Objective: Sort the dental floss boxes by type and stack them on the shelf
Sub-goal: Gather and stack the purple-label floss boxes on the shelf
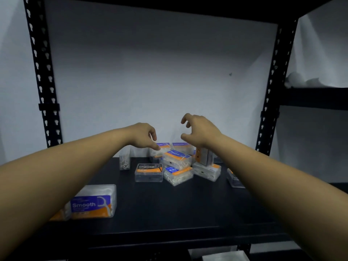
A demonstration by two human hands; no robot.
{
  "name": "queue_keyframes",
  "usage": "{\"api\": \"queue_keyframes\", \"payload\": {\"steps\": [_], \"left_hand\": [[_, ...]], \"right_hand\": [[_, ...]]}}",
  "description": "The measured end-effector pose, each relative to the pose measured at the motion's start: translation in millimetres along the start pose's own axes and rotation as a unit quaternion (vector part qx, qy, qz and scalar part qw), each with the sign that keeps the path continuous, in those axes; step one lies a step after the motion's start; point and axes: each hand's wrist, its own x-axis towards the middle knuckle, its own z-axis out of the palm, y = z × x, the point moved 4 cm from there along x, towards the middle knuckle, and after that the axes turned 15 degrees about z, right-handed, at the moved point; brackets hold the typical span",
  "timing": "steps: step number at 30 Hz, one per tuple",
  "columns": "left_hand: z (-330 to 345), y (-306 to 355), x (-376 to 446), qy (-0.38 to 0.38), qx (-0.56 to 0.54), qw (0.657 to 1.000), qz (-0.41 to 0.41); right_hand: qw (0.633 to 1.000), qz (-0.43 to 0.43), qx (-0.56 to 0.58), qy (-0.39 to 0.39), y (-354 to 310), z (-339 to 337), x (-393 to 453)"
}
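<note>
Round box (177, 155): tops the jumbled pile at mid-shelf (188, 208), long axis running left-right. Lies just below and between both hands. Left hand (144, 136): nearer, fingers (157, 147) loosely curled, holding nothing, tips just beside the box's rear left corner. Right hand (199, 130): above, spread, empty.

Both my bare arms reach toward twelve o'clock. My left hand (144, 137) droops from the wrist, fingers loosely curled downward. My right hand (199, 131) hovers higher, fingers spread, clawed, holding nothing.
</note>
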Motion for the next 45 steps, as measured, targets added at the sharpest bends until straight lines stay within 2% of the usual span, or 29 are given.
{"api": "queue_keyframes", "payload": {"steps": [3, 8, 12, 16, 28, 33, 38, 45], "left_hand": [[-4, -5, 12, 0.015, -0.001, 1.0, 0.0], [4, -12, 33, 0.001, 0.027, 1.0, 0.015], [20, -25, 49, -0.003, 0.022, 1.0, 0.014], [28, -38, 59, 0.019, -0.008, 0.999, -0.027], [41, -40, 58, -0.04, -0.085, 0.991, -0.094], [38, -32, 54, -0.022, -0.086, 0.993, -0.083], [37, -25, 52, 0.0, -0.034, 0.998, -0.051], [36, -15, 48, 0.036, 0.0, 0.999, -0.025]], "right_hand": [[0.995, -0.031, -0.074, -0.066, -15, 12, 18], [0.976, -0.012, -0.146, -0.163, -21, 41, 53], [0.96, 0.014, -0.19, -0.205, -17, 67, 76], [0.943, 0.026, -0.22, -0.249, -16, 84, 84], [0.918, 0.036, -0.264, -0.293, -9, 90, 82], [0.929, 0.029, -0.248, -0.272, -11, 85, 75], [0.936, 0.021, -0.236, -0.259, -9, 73, 68], [0.934, 0.041, -0.202, -0.291, -5, 63, 61]]}}
